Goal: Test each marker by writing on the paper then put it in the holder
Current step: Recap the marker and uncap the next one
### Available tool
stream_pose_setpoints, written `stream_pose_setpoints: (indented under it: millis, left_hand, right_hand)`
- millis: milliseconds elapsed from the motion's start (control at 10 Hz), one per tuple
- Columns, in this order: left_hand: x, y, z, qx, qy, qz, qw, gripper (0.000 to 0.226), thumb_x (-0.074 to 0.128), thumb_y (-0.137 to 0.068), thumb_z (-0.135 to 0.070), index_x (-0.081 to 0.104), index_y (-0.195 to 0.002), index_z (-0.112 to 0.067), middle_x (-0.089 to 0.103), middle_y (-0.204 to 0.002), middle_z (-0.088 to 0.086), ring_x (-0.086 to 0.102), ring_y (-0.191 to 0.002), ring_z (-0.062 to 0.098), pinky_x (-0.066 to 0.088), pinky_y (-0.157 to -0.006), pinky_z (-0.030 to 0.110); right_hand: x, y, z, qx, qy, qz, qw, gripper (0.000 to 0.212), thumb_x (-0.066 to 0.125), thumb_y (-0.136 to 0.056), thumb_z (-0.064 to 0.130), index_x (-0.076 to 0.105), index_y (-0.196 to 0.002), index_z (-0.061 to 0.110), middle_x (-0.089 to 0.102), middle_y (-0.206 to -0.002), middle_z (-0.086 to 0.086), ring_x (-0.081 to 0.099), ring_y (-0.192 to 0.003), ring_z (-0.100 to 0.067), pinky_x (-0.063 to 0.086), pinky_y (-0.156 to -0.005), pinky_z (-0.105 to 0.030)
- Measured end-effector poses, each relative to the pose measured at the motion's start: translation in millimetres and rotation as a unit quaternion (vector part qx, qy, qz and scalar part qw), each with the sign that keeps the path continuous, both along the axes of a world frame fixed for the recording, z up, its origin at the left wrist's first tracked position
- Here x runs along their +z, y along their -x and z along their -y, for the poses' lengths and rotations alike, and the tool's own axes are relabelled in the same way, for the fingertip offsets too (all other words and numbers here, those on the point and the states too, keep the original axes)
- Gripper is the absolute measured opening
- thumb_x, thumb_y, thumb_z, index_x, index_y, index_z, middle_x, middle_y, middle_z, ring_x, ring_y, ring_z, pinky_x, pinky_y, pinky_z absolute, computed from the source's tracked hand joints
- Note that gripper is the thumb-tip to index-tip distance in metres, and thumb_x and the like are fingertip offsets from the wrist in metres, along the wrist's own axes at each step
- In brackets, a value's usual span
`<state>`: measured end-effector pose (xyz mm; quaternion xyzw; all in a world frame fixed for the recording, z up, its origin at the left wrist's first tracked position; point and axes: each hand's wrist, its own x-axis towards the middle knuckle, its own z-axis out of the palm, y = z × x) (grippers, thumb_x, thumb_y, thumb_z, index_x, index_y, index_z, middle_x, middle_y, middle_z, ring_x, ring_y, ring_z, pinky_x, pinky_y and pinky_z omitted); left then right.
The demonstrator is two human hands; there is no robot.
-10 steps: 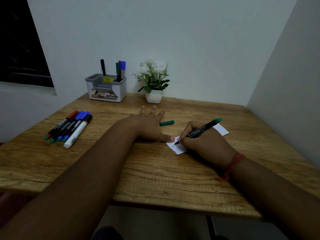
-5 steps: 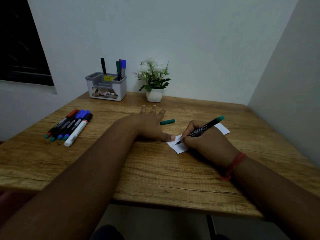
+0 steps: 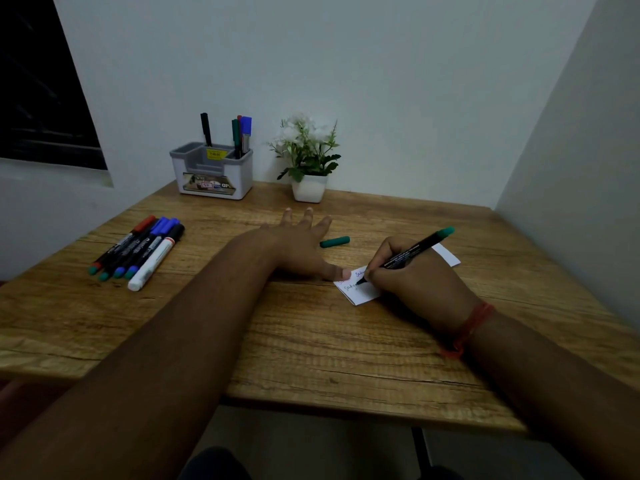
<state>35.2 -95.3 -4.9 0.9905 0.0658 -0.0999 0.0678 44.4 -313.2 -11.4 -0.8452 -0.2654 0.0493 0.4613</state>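
My right hand (image 3: pixel 415 275) grips a black marker with a green end (image 3: pixel 412 252), its tip touching the small white paper (image 3: pixel 360 292), which carries lines of handwriting. My left hand (image 3: pixel 301 244) lies flat on the table, fingers spread, thumb pressing the paper's left edge. The marker's green cap (image 3: pixel 334 241) lies loose between my hands. Several capped markers (image 3: pixel 138 251) lie side by side at the left. The grey-and-white holder (image 3: pixel 212 174) stands at the back with three markers upright in it.
A small white pot with a flowering plant (image 3: pixel 308 161) stands to the right of the holder. The wooden table (image 3: pixel 311 341) is boxed in by walls behind and on the right. A dark window is at the upper left.
The marker tip has shifted a little along the paper while writing, and more handwriting shows. My left hand has stayed flat on the paper's edge.
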Motion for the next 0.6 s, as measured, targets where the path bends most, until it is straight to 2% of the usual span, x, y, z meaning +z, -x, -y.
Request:
stream_pose_setpoints:
  millis: [200,300,400,500,600]
  left_hand:
    - [-0.3,0.0,-1.1,0.0,0.002,-0.002,1.0,0.121,0.052,-0.069,-0.088,-0.016,-0.155,-0.037,-0.027,-0.163,0.001,-0.023,-0.148,0.038,0.002,-0.115,0.071]
    - [-1.1,-0.2,-1.5,-0.001,0.0,0.0,1.0,0.122,0.051,-0.068,-0.089,-0.016,-0.155,-0.037,-0.026,-0.163,0.002,-0.022,-0.148,0.038,0.003,-0.115,0.071]
    - [-1.2,-0.1,-1.4,0.0,0.003,-0.002,1.0,0.123,0.052,-0.067,-0.089,-0.016,-0.155,-0.037,-0.026,-0.163,0.001,-0.023,-0.148,0.038,0.003,-0.115,0.071]
    - [-0.6,0.8,-1.6,0.0,0.005,-0.003,1.0,0.122,0.052,-0.068,-0.089,-0.016,-0.155,-0.037,-0.026,-0.163,0.001,-0.023,-0.148,0.038,0.004,-0.115,0.071]
    - [0.3,1.6,-1.8,-0.002,0.013,-0.003,1.0,0.12,0.052,-0.07,-0.087,-0.015,-0.155,-0.038,-0.026,-0.163,0.001,-0.024,-0.148,0.037,0.004,-0.115,0.072]
  right_hand:
    - [0.4,1.0,-1.7,0.0,0.008,0.001,1.0,0.002,0.071,-0.083,0.015,0.071,-0.081,0.016,0.075,-0.085,0.001,0.069,-0.08,-0.011,0.052,-0.062,-0.026]
    - [1.0,1.1,-1.3,-0.002,0.01,-0.002,1.0,0.002,0.07,-0.083,0.016,0.071,-0.082,0.016,0.074,-0.083,0.001,0.065,-0.071,-0.005,0.046,-0.056,-0.022]
    - [0.8,0.5,-1.1,-0.005,0.015,-0.003,1.0,0.002,0.069,-0.084,0.016,0.071,-0.083,0.015,0.074,-0.084,0.001,0.067,-0.074,-0.008,0.049,-0.058,-0.024]
    - [0.8,-1.0,-0.5,-0.018,-0.025,-0.011,0.999,0.002,0.069,-0.083,0.011,0.07,-0.083,0.011,0.074,-0.084,-0.002,0.068,-0.078,-0.01,0.053,-0.066,-0.027]
    - [2.6,-6.7,1.1,-0.046,-0.127,-0.031,0.99,0.005,0.067,-0.085,0.005,0.07,-0.081,0.007,0.074,-0.079,-0.005,0.068,-0.076,-0.012,0.055,-0.071,-0.028]
